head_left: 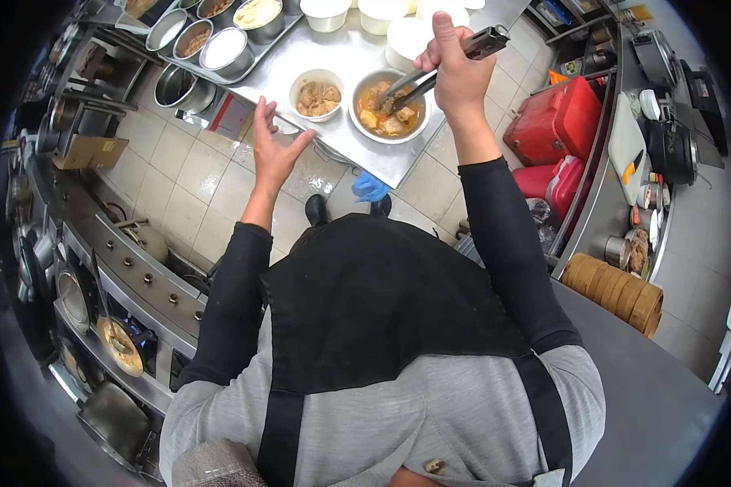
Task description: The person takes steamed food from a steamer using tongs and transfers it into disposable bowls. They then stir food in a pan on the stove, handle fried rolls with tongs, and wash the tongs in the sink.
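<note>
My right hand is closed round metal tongs, thumb up. The tongs' tips reach down into a metal bowl of brownish stew with chunks. Just left of it stands a white bowl holding pieces of meat. My left hand is in the air at the table's front edge, below and left of the white bowl, fingers apart and nothing in it. Both bowls rest on a steel table.
White tubs line the table's back. A tray of metal containers is at the back left. A pot stands beyond the table's left edge. Stove left; red containers and bamboo steamers right.
</note>
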Demonstrator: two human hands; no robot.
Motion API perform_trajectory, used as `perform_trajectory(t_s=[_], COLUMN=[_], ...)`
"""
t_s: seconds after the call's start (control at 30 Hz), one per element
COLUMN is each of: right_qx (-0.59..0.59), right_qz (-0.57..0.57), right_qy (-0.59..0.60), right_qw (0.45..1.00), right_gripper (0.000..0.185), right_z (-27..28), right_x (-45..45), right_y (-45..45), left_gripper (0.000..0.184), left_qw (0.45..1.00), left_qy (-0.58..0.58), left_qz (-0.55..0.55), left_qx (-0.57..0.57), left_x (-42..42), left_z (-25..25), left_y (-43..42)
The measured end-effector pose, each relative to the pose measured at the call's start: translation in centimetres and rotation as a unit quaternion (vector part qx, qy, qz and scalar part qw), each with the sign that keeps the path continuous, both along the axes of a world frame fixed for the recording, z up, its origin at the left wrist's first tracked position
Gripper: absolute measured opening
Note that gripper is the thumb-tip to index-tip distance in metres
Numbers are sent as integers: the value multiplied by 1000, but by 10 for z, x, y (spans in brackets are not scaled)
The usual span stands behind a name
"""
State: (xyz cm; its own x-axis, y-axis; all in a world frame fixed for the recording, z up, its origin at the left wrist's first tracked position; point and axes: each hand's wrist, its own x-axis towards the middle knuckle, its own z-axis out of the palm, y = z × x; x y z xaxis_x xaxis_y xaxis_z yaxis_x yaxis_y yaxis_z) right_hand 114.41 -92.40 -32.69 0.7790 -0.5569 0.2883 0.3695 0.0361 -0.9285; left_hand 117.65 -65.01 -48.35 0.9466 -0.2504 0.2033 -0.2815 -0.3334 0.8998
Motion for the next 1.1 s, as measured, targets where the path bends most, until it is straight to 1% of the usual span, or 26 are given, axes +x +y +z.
perform_trajectory(t_s=[0.07,0.23,0.33,0.37,0.4,0.47,0.5,0.63,0.73,0.77,0.8,0.87,0.93,0.97,1.0,1.03,1.07,1.1], right_qx=[33,26,-29,15,11,4,-2,-51,6,16,68,172,212,200,180,136,91,42], right_qz=[8,-28,-28,2,22,20,21,29,16,-3,-15,-36,-80,-59,-69,-71,-73,-58], right_qy=[-15,-28,-15,-15,-18,-15,-14,41,-8,-13,-21,-40,-7,5,32,72,113,178], right_qw=[999,999,999,1000,1000,1000,1000,997,1000,1000,997,984,974,978,981,986,987,982], right_gripper=[39,42,44,39,38,39,39,37,38,42,43,45,48,48,45,39,33,28], right_z=[0,26,30,31,28,28,22,8,13,22,25,32,33,31,32,31,31,26], right_x=[1,1,0,1,2,-3,-2,-10,-10,-11,-15,-23,-37,-46,-55,-62,-67,-70], right_y=[-9,-13,-8,-8,-10,-4,-2,4,-14,-17,-25,-49,-70,-84,-90,-93,-94,-97], left_gripper=[105,101,98,93,91,87,82,77,71,68,65,57,50,47,44,34,31,29], left_qw=[1000,997,994,994,993,993,992,992,995,995,996,997,997,997,997,996,985,968], left_qy=[1,43,62,61,68,81,85,86,61,52,43,69,80,78,77,86,157,227], left_qz=[20,62,75,83,80,72,73,68,60,55,49,36,24,15,7,5,-1,-6], left_qx=[-2,20,40,44,49,57,55,60,57,62,66,27,7,4,1,-17,-64,-110], left_x=[-9,-32,-46,-50,-52,-57,-59,-58,-54,-52,-50,-48,-46,-46,-46,-46,-47,-48], left_z=[-8,-27,-43,-50,-53,-57,-56,-53,-49,-48,-48,-47,-40,-32,-26,-22,-23,-23], left_y=[17,60,79,84,88,91,91,85,79,78,75,67,65,59,52,45,37,28])
